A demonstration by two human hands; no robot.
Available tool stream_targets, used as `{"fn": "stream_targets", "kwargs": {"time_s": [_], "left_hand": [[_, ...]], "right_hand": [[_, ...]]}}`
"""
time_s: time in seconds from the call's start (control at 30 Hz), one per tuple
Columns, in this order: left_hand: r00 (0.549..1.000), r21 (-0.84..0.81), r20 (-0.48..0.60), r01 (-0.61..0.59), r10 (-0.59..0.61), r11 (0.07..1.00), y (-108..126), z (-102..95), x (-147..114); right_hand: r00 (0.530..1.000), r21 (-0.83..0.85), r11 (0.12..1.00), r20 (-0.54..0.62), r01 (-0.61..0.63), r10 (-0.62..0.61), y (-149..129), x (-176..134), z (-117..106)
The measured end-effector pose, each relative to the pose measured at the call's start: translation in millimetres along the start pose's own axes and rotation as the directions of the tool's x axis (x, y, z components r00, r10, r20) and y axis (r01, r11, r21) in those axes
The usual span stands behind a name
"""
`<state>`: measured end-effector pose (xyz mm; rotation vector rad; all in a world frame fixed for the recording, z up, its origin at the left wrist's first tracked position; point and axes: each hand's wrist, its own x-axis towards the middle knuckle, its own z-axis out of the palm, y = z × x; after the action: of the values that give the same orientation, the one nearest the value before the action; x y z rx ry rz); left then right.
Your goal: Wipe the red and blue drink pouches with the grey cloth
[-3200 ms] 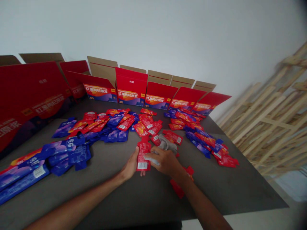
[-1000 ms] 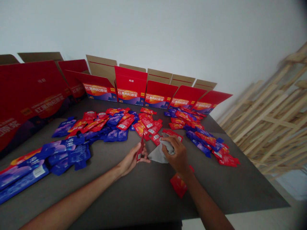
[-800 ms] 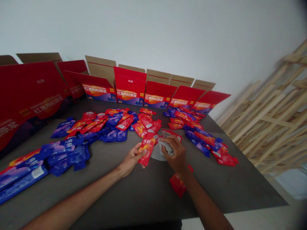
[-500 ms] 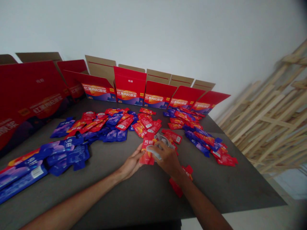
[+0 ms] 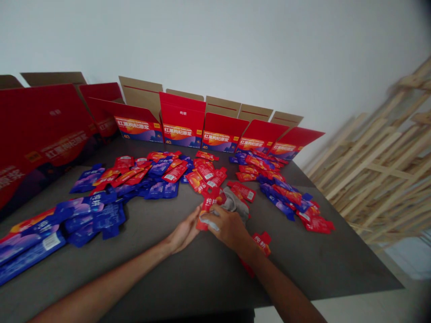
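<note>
Near the middle of the dark table, my left hand [image 5: 186, 231] grips a red pouch [image 5: 209, 200] by its left edge, with the printed face up. My right hand [image 5: 229, 226] is closed on a grey cloth [image 5: 233, 202], part of which is pressed against the lower front of that pouch. The cloth's other end hangs over the back of the hand's fingers. Beyond the hands lies a pile of red pouches [image 5: 205, 172]. Another red pouch [image 5: 261, 242] rests partly hidden under my right forearm.
Open red cartons [image 5: 183, 119] line the back of the table [image 5: 151, 273], against the wall. Mixed blue and red pouches lie in a left heap [image 5: 161, 188] and a right heap [image 5: 286, 197]. Blue pouches [image 5: 90, 215] sit at left. Wooden slats [image 5: 380, 170] stand beyond the right edge.
My right hand has moved slightly left and down across the pouch with the cloth. The pouch has tilted a little, and more of the cloth shows behind the fingers.
</note>
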<state>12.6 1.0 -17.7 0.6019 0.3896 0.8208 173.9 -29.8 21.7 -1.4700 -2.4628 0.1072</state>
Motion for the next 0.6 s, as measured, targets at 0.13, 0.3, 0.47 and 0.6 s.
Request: {"fn": "stream_targets", "kwargs": {"time_s": [0.13,0.3,0.47,0.6], "left_hand": [[1.0,0.058,0.027,0.002,-0.003,0.998,-4,-4.0,-2],[0.996,0.081,0.052,0.07,-0.075,0.994,-8,-11.2,-4],[1.0,0.026,0.009,0.014,-0.014,1.0,-3,-7.6,-1],[0.998,-0.01,-0.06,-0.034,0.034,0.999,2,-6.7,1]], "right_hand": [[0.975,-0.003,0.988,-0.163,-0.152,0.15,7,1,-2],[0.934,-0.005,0.972,-0.276,-0.236,0.226,13,1,-4],[0.973,0.027,0.993,-0.198,-0.113,0.116,7,1,0],[0.999,0.011,0.999,0.004,0.053,-0.053,-1,0,0]]}}
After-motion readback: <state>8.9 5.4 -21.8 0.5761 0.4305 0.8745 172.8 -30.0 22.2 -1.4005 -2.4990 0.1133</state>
